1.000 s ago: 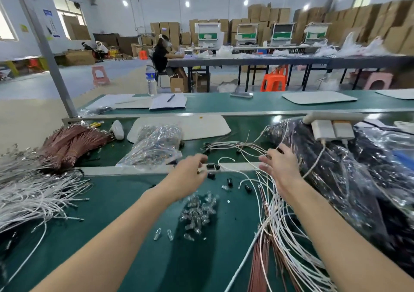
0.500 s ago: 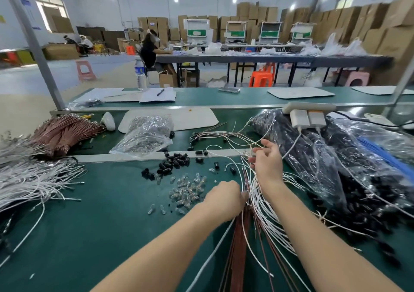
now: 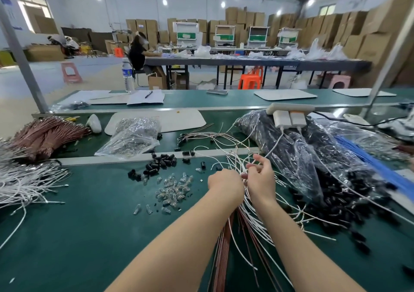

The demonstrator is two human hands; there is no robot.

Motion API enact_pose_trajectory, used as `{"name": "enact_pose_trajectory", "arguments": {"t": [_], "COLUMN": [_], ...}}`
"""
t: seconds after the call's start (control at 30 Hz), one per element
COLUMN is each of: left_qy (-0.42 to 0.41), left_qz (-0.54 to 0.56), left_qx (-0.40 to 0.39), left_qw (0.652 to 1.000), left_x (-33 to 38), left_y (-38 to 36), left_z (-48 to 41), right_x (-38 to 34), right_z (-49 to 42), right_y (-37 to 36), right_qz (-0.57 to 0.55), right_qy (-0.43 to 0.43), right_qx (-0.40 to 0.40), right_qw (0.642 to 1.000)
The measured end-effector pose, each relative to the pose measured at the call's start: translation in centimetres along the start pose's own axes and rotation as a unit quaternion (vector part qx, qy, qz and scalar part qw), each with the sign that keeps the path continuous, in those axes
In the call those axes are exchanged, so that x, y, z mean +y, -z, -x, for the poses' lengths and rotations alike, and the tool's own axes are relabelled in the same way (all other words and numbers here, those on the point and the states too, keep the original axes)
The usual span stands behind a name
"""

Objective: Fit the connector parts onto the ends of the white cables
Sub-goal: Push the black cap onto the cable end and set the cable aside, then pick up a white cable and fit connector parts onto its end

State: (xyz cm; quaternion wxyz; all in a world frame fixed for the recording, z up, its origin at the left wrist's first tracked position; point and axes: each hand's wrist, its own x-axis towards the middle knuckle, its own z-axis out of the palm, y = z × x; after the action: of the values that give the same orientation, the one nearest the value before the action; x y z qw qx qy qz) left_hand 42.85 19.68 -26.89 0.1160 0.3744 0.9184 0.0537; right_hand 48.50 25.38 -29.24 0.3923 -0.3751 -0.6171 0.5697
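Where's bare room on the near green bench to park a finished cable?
Bare: green bench mat near-left, bordered by the white cable bundle at left and the clear bulb-shaped parts beyond. Crowded: loose white cables at centre, clear bag of black parts at right.

- The left hand has withdrawn from the pile of small black cylindrical plastic caps at the far edge of the green bench.
- It now sits against the right hand.
- The right hand has drawn nearer and pinches the thin white cables near their ends.
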Motion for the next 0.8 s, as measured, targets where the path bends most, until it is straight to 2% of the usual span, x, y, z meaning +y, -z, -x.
{"name": "enact_pose_trajectory", "arguments": {"t": [0.07, 0.17, 0.27, 0.37, 0.5, 0.7, 0.77, 0.8], "left_qy": [-0.010, -0.008, -0.003, -0.022, -0.063, -0.111, -0.145, -0.162], "left_qz": [-0.025, -0.002, 0.082, 0.200, 0.415, 0.674, 0.685, 0.653], "left_qx": [-0.005, -0.021, -0.027, 0.007, 0.066, 0.125, 0.175, 0.237], "left_qw": [1.000, 1.000, 0.996, 0.979, 0.905, 0.720, 0.693, 0.701], "left_x": [0.5, 0.0, -1.1, -2.2, -4.3, -8.4, -10.6, -11.8], "left_y": [-0.1, -0.1, 0.3, 1.7, 3.8, 6.5, 7.6, 8.1], "left_z": [-0.1, -0.5, -0.9, -1.5, -1.5, 0.9, 2.7, 3.6], "right_x": [-0.4, -1.0, -1.4, -1.8, -1.8, -0.1, 0.2, 0.4], "right_z": [-0.2, -0.5, -0.4, -0.2, 0.1, 1.2, 1.4, 1.6], "right_y": [-0.3, -0.8, -1.1, -1.4, -2.2, -3.9, -4.5, -5.0], "right_qz": [-0.011, -0.019, -0.004, -0.009, -0.001, 0.055, 0.073, 0.082], "right_qy": [-0.002, 0.013, 0.035, 0.041, 0.057, 0.062, 0.070, 0.077], "right_qx": [0.007, 0.012, 0.010, 0.014, 0.017, -0.067, -0.084, -0.100], "right_qw": [1.000, 1.000, 0.999, 0.999, 0.998, 0.994, 0.991, 0.989]}}
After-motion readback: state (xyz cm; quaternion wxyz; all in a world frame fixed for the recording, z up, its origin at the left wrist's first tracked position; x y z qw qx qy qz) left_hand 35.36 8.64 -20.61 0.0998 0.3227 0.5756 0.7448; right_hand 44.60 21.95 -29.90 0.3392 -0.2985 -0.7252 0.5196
